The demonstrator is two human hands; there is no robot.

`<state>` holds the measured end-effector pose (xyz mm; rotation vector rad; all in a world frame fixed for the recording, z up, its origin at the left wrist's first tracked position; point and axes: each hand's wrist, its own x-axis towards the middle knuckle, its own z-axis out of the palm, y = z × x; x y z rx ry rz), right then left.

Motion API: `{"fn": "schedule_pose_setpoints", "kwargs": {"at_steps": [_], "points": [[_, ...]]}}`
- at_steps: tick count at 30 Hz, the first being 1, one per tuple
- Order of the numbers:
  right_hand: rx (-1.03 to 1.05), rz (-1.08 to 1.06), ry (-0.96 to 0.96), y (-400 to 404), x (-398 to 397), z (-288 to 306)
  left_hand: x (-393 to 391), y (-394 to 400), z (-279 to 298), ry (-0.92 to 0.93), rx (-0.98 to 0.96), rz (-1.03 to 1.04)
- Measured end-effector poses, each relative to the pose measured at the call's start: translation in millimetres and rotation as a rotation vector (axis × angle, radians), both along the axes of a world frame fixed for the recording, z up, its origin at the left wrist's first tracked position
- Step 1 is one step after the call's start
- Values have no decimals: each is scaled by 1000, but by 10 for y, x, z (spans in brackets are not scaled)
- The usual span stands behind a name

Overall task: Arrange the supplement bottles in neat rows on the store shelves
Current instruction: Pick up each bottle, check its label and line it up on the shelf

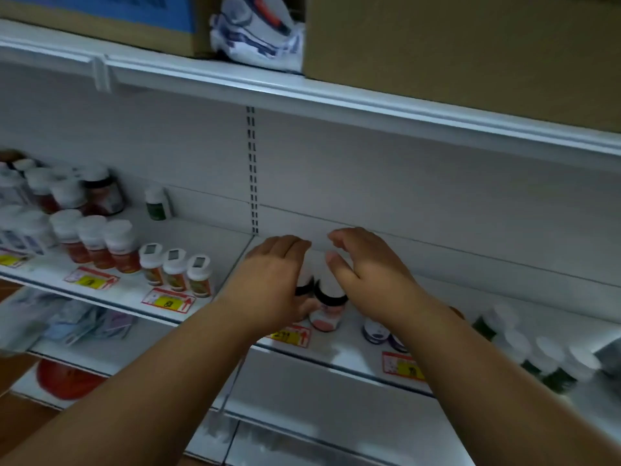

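Hands bracket white-lidded bottles (327,306) at the shelf (215,240) front: your left hand (272,277) curls round one, your right hand (366,264) cups loosely, apparently squaring them into line.

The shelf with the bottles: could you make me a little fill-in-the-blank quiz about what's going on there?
1. Both hands, left hand and right hand, reach around bottles with ___ lids.
2. The price tags on the shelf edge are red and ___.
3. On the top shelf, a bag sits between two cardboard ___.

Missing words: black; yellow; boxes
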<state>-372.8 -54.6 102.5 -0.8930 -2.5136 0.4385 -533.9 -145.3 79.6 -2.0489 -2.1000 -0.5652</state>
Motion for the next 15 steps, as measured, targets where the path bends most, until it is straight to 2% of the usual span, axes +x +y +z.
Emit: {"fn": "schedule_pose_setpoints", "kwargs": {"at_steps": [5, 9, 15], "points": [[28, 56, 103, -483, -1258, 75, -1151, -603, -34, -6, -51, 105], [14, 112, 97, -769, -2224, 101, -1969, -961, 22, -14, -26, 162], [-15, 124, 37, -793, -3008, 106, -2725, -1064, 60, -36, -48, 198]]}}
